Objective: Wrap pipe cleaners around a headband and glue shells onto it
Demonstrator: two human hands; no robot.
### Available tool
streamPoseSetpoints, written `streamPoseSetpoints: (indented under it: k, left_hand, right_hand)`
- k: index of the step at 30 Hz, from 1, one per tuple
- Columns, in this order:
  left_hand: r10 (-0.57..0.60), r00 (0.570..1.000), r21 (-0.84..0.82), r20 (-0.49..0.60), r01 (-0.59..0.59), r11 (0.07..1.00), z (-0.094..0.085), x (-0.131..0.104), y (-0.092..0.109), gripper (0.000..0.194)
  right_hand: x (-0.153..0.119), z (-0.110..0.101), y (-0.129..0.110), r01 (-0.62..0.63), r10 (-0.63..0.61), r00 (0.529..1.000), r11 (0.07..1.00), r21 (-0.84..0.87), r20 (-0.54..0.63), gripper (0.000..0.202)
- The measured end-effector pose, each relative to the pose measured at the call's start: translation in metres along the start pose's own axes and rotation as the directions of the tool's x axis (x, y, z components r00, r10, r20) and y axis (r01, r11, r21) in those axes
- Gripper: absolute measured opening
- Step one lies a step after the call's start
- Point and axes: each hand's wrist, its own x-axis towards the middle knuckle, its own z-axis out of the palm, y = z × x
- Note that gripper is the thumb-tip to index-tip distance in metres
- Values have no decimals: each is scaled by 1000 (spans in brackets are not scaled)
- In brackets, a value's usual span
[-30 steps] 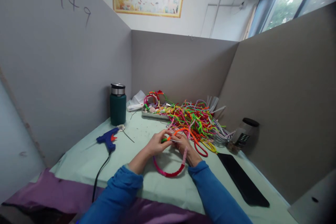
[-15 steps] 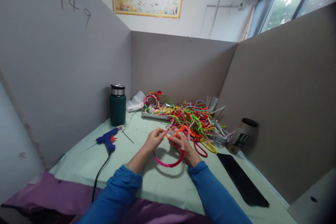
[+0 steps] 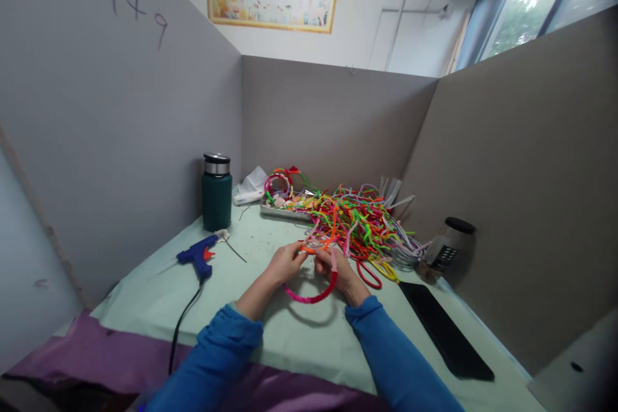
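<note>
Between my hands, above the table, I hold a hoop [image 3: 309, 299] partly wrapped in pink, red and pale pink fuzzy wire. An orange pipe cleaner [image 3: 334, 225] crosses the hoop's far side, one end sticking up. My left hand [image 3: 286, 262] is closed at the far left of the hoop, fingertips pinching at the orange wire. On the right side my right hand [image 3: 337, 268] is closed around the hoop, its thumb and fingers near the same wire. The fingers partly hide the crossing point.
A heap of coloured pipe cleaners [image 3: 362, 215] lies behind my hands, beside a metal tray [image 3: 284, 213]. To the left are a blue glue gun [image 3: 196, 256] with its cord and a green bottle [image 3: 217, 196]. At right lie a black slab [image 3: 447, 331], scissors [image 3: 369, 275] and a jar [image 3: 444, 251].
The orange pipe cleaner has swung from lying low over the right hand to standing upright. My left hand has shifted slightly right and lower.
</note>
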Motion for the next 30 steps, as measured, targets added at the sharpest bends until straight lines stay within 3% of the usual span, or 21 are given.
streamPoseSetpoints:
  k: [7, 12, 16, 23, 30]
  left_hand:
    - [-2, 998, 46, -61, 5, 999, 2, 0, -3, 28]
    - [-46, 997, -58, -67, 42, 997, 4, 5, -12, 31]
    - [-132, 990, -184, 54, 140, 973, 4, 7, -15, 31]
    - [-225, 933, -358, 282, 319, 878, 0, 1, -3, 29]
    - [-230, 884, -336, 407, 380, 862, 2, 0, -5, 37]
  right_hand:
    - [2, 1, 1, -1, 3, 1000, 997, 72, -21, 38]
    - [8, -3, 9, -33, 36, 999, 985, 169, -18, 28]
    - [10, -6, 11, -43, 53, 998, 975, 220, -41, 22]
    - [5, -11, 5, -58, 53, 998, 884, 464, 23, 26]
    - [-3, -8, -1, -53, 17, 997, 884, 464, 81, 43]
